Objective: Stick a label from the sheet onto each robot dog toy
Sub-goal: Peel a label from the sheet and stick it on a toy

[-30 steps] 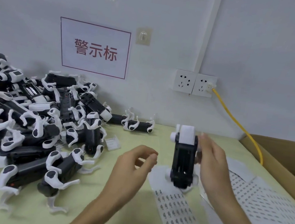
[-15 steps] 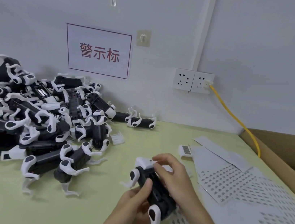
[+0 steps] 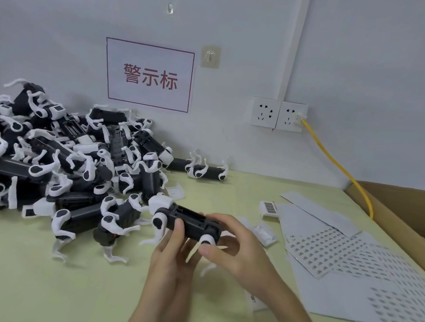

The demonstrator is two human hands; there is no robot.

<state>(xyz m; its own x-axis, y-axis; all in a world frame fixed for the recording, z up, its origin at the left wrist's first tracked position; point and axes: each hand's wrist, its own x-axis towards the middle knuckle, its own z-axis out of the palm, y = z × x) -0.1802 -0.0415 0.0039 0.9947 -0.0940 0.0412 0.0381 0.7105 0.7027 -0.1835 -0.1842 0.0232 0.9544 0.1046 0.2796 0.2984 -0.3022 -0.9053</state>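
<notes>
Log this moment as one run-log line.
left hand: holds toy dog | right hand: holds same | label sheets: on table

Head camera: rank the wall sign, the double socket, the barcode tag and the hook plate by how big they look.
1. Wall sign
2. Double socket
3. Barcode tag and hook plate: they look much alike, and the tag lies nearer the camera, so I won't rank them.

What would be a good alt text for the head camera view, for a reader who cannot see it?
Two hands, left and right, hold one black-and-white robot dog toy above a pale green table. A pile of toys lies at the left, label sheets at the right, below a wall sign.
</notes>
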